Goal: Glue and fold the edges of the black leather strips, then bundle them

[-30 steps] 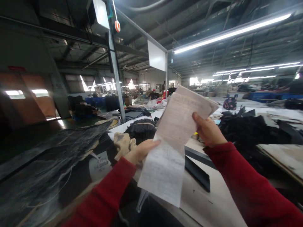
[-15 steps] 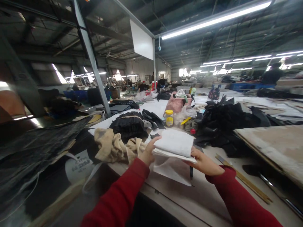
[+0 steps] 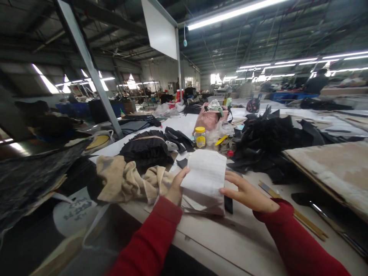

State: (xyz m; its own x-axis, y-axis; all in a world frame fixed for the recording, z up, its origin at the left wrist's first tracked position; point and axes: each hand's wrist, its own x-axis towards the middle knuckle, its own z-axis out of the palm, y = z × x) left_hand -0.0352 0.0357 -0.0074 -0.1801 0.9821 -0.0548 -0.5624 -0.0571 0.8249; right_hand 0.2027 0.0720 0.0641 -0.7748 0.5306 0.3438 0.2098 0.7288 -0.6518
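A stack of white papers [image 3: 204, 172] stands tilted toward me above the near part of the worktable, its lower edge close to the surface. Its left edge is gripped by my left hand [image 3: 176, 188], thumb on the front face. On the opposite edge, my right hand [image 3: 244, 191] holds the papers between thumb and fingers, with some fingertips hidden behind them. Crumpled beige cloth [image 3: 135, 178] lies just left of my left hand. Below the right hand, a dark strip [image 3: 228, 204] shows beside the papers.
Bundled black pieces [image 3: 146, 149], a yellow-lidded jar [image 3: 199, 137] and a pink basket [image 3: 205, 119] stand behind the papers. Black scraps [image 3: 267, 142] pile up to the right. A yellowish ruler [image 3: 296, 214] lies near my right sleeve, beside a large board [image 3: 330, 165].
The paper stack has tipped from nearly flat to steeper, its front face now toward me. Both hands stay at its sides. The whole view has shifted, with the surroundings moving left and up.
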